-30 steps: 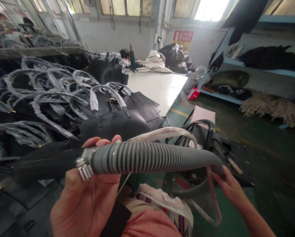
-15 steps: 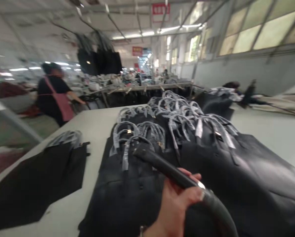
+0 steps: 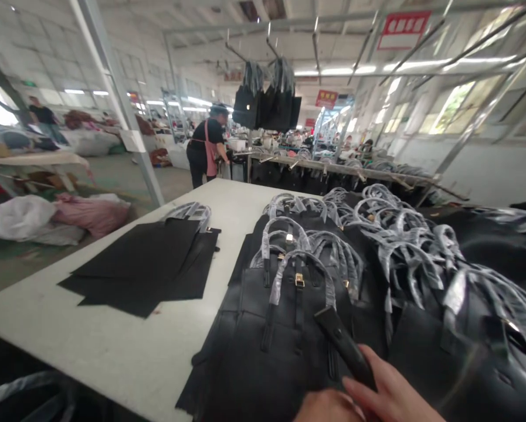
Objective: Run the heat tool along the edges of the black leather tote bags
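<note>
At the bottom right, my right hand [image 3: 397, 387] pinches a long black strap-like piece [image 3: 344, 346] with a rounded end and a small stud. My left hand [image 3: 328, 407] is at the bottom edge, close beside my right hand; its fingers are blurred and partly cut off, so its hold cannot be made out. Beneath the strap piece lies a black bag [image 3: 249, 363] with a gold buckle [image 3: 299, 280] and an arched handle [image 3: 282, 275] in clear wrapping. More black bags with wrapped handles [image 3: 410, 223] lie behind and to the right.
Flat black pieces [image 3: 135, 258] with wrapped handles lie on the pale table [image 3: 69, 322] to the left. A metal post [image 3: 122, 111] rises at the table's left edge. Black bags [image 3: 267, 105] hang from a rack beyond. A person [image 3: 207, 143] stands behind the table's far end.
The view has swung left, showing more table and floor. My right hand has come in and holds the strap piece. My left hand, which gripped it before, is now lower in view.
</note>
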The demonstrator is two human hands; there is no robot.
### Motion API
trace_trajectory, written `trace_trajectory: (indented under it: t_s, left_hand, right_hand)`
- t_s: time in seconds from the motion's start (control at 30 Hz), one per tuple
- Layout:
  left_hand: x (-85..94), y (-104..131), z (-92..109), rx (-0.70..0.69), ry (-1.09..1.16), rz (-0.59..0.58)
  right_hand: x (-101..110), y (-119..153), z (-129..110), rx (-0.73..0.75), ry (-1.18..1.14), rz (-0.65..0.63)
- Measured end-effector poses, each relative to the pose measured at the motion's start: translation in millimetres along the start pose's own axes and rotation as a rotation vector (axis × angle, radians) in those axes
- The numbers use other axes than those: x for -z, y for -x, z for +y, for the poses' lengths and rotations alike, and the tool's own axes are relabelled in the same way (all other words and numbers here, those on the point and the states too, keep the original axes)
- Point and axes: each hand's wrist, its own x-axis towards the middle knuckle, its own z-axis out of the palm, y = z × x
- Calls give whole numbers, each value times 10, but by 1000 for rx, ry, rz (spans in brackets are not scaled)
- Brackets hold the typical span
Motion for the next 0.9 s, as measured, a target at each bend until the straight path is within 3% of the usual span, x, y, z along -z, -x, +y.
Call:
trace_trajectory:
  t_s: [0.07, 0.13, 0.23, 0.33, 0.5, 0.7, 0.83, 0.9]
  left_hand:
    - [304, 215, -116, 4, -232, -39]
    - [573, 449, -188, -3, -495, -56]
    - [745, 690, -290, -70, -679, -75]
    - [634, 739, -441, -148, -751, -21]
    - [370, 618, -653, -248, -871, 110]
    - [23, 345, -849, -399, -1134, 336]
    - [-191, 173, -885, -391, -1105, 516]
    - [-214, 129, -870, -369, -1069, 545]
  right_hand:
    - [-110, -69, -3, -27, -8, -19]
    - [-210, -103, -53, -7, -57, -118]
    - [-349, -137, -256, -30, -129, -323]
    - [-459, -216, -488, -74, -177, -471]
    - [-551, -471, -716, -97, -218, -627]
    - [-639, -694, -1058, 53, -177, -618]
    - [-760, -760, -1322, -90, -157, -702]
    - [-853, -812, -1412, -107, -157, -702]
